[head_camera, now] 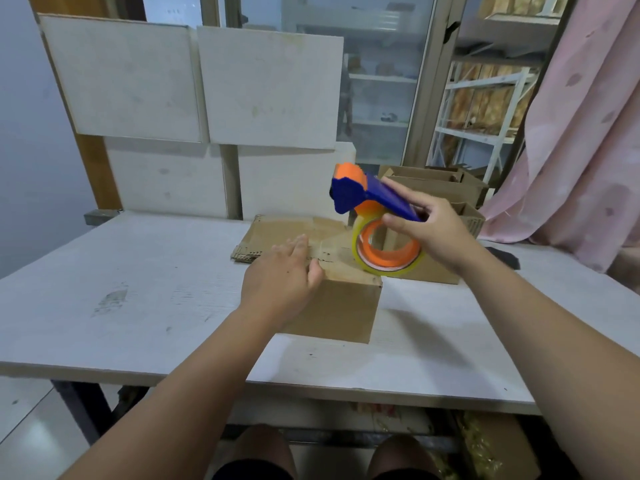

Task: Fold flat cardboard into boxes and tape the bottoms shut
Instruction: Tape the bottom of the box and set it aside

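Cardboard box rests on the table with the left hand pressing flat-fingered on its closed flaps and the right hand gripping a tape dispenser just above its far side, so taping seems the step in hand, next calling for tape laid squarely along the seam.

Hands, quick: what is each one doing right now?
Left hand: open, straight fingers pressing on top of the cardboard box.
Right hand: closed around the handle of the tape dispenser.
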Tool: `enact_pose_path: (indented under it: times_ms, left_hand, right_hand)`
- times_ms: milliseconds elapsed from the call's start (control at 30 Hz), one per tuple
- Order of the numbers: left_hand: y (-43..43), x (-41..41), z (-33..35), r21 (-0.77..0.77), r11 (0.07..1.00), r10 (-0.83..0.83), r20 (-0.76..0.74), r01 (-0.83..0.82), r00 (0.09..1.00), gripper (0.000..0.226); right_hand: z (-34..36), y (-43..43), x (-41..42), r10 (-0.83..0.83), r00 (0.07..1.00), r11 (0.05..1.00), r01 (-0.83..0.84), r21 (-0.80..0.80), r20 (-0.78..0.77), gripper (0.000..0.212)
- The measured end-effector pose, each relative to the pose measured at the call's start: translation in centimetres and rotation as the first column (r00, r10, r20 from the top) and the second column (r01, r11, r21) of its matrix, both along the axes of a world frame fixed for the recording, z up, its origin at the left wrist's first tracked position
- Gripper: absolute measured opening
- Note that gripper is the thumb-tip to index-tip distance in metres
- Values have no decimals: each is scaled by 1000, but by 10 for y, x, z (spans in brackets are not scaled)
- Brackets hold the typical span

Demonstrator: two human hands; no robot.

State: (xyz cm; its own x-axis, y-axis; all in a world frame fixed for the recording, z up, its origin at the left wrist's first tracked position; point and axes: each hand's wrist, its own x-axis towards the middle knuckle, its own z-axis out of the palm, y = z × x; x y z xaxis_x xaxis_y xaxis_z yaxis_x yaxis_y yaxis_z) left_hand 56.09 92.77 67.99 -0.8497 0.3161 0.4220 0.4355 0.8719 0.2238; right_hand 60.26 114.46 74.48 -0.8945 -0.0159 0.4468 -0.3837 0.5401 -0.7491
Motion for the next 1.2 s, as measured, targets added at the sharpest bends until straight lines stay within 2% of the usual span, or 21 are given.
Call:
enact_pose_path:
  times_ms: [67,200,300,433,500,667,833,1033,1133,1200]
  left_hand:
    - [1,0,0,-6,1000,0,0,0,1000,52]
    - [2,-1,-2,-13,1000,11,-13,-11,1000,51]
    - [3,-2,-3,1,1000,11,-6,-11,1000,51]
    - [4,-5,-5,15,1000,11,20,-11,1000,52]
    - [4,-4,-5,21,1000,9,32,-10,999,52]
    - [3,-3,-4,6,1000,13,35,-13,999,51]
    - [3,-2,-3,4,1000,12,26,-13,1000,50]
    - [0,1,0,-18,999,-37,-3,37,999,45]
    - [0,3,2,-82,994,-75,-11,73,997,44]
    - [-1,0,2,-167,984,-70,-7,68,997,56]
  right_hand:
    - [4,13,6,-19,998,998,15,69,55,61]
    - [-6,17,14,-43,998,999,43,10,54,64]
    - [-19,18,15,-60,998,980,58,-190,-6,63]
    - [-47,16,13,-111,993,884,75,-461,-50,65]
    - [-54,15,10,-126,991,839,86,-537,-38,70]
    - [-54,30,18,-89,996,889,74,-451,-13,64]
    - [-76,36,22,-58,998,846,56,-530,13,63]
    - [-89,35,24,-42,999,832,47,-552,22,64]
    - [-103,24,25,-63,998,788,65,-612,24,63]
    - [-108,21,26,-93,995,788,99,-608,43,60]
